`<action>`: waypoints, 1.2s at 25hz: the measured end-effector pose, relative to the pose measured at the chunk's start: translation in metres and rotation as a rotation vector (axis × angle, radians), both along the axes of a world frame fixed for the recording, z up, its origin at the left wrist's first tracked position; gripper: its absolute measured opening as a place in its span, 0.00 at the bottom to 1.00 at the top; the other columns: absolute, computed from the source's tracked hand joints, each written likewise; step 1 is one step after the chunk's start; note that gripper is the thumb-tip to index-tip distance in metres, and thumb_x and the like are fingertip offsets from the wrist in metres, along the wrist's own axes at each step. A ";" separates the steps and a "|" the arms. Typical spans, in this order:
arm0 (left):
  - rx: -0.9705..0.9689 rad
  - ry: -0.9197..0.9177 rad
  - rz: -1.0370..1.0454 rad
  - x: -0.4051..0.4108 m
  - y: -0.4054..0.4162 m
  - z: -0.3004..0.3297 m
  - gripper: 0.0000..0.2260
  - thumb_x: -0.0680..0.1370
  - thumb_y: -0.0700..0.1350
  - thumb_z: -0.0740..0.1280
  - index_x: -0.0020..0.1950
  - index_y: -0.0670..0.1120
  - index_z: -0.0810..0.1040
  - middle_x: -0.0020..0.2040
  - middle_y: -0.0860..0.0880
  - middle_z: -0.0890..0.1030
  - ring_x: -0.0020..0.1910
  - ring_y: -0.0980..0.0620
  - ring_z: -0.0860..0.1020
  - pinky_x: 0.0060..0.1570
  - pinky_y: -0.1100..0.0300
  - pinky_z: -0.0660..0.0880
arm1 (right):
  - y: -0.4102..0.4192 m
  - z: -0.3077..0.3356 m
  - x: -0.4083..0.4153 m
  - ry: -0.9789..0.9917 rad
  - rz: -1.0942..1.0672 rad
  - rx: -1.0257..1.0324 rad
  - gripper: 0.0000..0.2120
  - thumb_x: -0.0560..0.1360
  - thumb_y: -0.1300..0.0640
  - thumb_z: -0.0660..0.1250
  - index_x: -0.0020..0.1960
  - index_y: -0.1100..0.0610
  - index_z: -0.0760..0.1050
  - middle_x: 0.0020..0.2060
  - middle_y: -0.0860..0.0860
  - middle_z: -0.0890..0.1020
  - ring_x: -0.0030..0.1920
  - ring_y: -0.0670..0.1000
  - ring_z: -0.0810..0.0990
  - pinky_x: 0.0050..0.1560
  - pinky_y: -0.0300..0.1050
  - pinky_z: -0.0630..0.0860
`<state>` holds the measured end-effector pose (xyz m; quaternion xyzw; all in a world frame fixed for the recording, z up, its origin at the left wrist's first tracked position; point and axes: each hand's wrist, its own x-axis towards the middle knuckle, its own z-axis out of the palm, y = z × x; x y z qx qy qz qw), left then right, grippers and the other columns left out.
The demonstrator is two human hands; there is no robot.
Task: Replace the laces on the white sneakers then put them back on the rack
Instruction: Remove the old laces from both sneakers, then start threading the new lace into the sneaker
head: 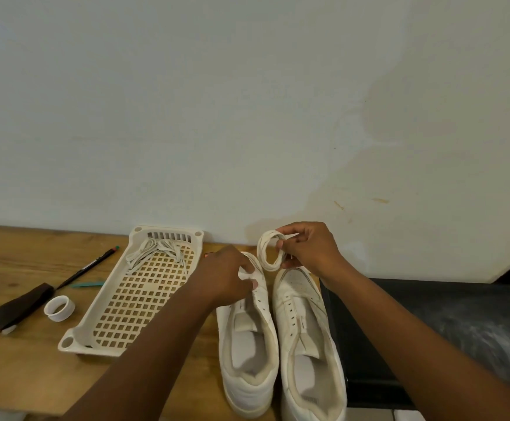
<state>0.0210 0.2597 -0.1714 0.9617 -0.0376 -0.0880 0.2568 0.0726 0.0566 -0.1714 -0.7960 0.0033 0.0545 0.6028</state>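
Both scuffed white leather sneakers [281, 329] sit unlaced on the wooden table [19, 354], old laces [156, 253] in the cream plastic tray [132, 299]. Left hand [226, 278] pinches the left shoe's tongue, right hand [308, 247] pinches a coiled white lace [270, 250]. Next imo: uncoil, find a tip, thread bottom eyelets.

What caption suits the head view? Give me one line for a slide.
Right hand holds a coiled lace above two unlaced white sneakers; left hand grips one tongue.
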 end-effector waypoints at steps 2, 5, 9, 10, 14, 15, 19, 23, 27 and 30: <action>-0.013 0.054 -0.010 -0.003 0.003 0.004 0.17 0.74 0.57 0.76 0.61 0.55 0.81 0.65 0.56 0.75 0.65 0.53 0.75 0.65 0.55 0.74 | 0.009 -0.007 0.012 0.017 -0.026 -0.043 0.07 0.75 0.65 0.77 0.51 0.56 0.87 0.41 0.58 0.87 0.35 0.56 0.87 0.37 0.50 0.86; 0.035 0.110 -0.068 -0.007 0.004 0.010 0.19 0.73 0.57 0.77 0.62 0.55 0.82 0.66 0.55 0.74 0.65 0.52 0.74 0.64 0.54 0.74 | 0.023 -0.020 0.029 0.023 -0.063 -0.103 0.07 0.75 0.65 0.76 0.51 0.57 0.86 0.42 0.57 0.87 0.33 0.55 0.87 0.38 0.51 0.86; 0.076 0.138 -0.104 -0.010 -0.001 0.015 0.19 0.73 0.55 0.77 0.62 0.54 0.82 0.67 0.54 0.74 0.63 0.52 0.75 0.62 0.56 0.76 | 0.039 -0.036 0.044 -0.003 0.027 -0.299 0.04 0.76 0.61 0.77 0.49 0.55 0.86 0.42 0.53 0.87 0.29 0.54 0.86 0.38 0.49 0.86; 0.073 0.141 -0.103 -0.010 -0.002 0.016 0.19 0.73 0.55 0.78 0.62 0.54 0.83 0.67 0.54 0.75 0.62 0.52 0.76 0.61 0.56 0.76 | 0.042 -0.040 0.047 -0.016 0.062 -0.356 0.04 0.76 0.61 0.76 0.49 0.55 0.86 0.43 0.53 0.87 0.29 0.54 0.86 0.37 0.48 0.86; 0.070 0.142 -0.098 -0.010 -0.001 0.019 0.19 0.73 0.55 0.78 0.63 0.54 0.83 0.67 0.53 0.75 0.63 0.51 0.76 0.61 0.56 0.76 | 0.051 -0.054 0.057 -0.068 0.106 -0.483 0.05 0.76 0.63 0.74 0.50 0.58 0.87 0.44 0.55 0.87 0.33 0.54 0.84 0.38 0.50 0.86; 0.077 0.139 -0.096 -0.010 -0.001 0.019 0.19 0.73 0.55 0.77 0.63 0.54 0.83 0.67 0.53 0.75 0.63 0.51 0.76 0.61 0.56 0.75 | 0.051 -0.056 0.058 -0.075 0.100 -0.499 0.06 0.75 0.64 0.74 0.50 0.57 0.87 0.44 0.54 0.87 0.35 0.54 0.84 0.40 0.49 0.85; 0.104 0.139 -0.094 -0.008 -0.002 0.019 0.19 0.73 0.54 0.77 0.63 0.54 0.83 0.68 0.53 0.75 0.65 0.51 0.75 0.62 0.57 0.74 | 0.050 -0.059 0.064 -0.118 0.114 -0.595 0.08 0.74 0.62 0.76 0.52 0.56 0.87 0.51 0.52 0.87 0.49 0.52 0.84 0.50 0.43 0.80; 0.083 0.141 -0.088 -0.008 -0.002 0.018 0.19 0.74 0.53 0.77 0.63 0.52 0.83 0.68 0.53 0.76 0.65 0.51 0.76 0.59 0.59 0.74 | 0.050 -0.050 0.063 -0.137 0.219 -0.717 0.14 0.75 0.55 0.76 0.59 0.57 0.84 0.56 0.54 0.85 0.53 0.55 0.84 0.58 0.49 0.81; 0.048 0.112 -0.100 -0.006 -0.001 0.018 0.18 0.75 0.56 0.75 0.63 0.52 0.83 0.67 0.53 0.77 0.64 0.52 0.77 0.63 0.56 0.75 | 0.042 -0.026 0.041 -0.247 0.204 -0.904 0.15 0.76 0.53 0.72 0.62 0.52 0.82 0.58 0.50 0.84 0.57 0.54 0.82 0.56 0.49 0.80; 0.001 0.070 -0.083 -0.009 0.000 0.018 0.18 0.74 0.59 0.74 0.61 0.54 0.83 0.65 0.54 0.78 0.63 0.53 0.77 0.64 0.52 0.75 | 0.026 -0.008 0.007 -0.274 0.174 -1.037 0.09 0.74 0.53 0.70 0.53 0.50 0.83 0.51 0.49 0.85 0.48 0.53 0.83 0.48 0.47 0.80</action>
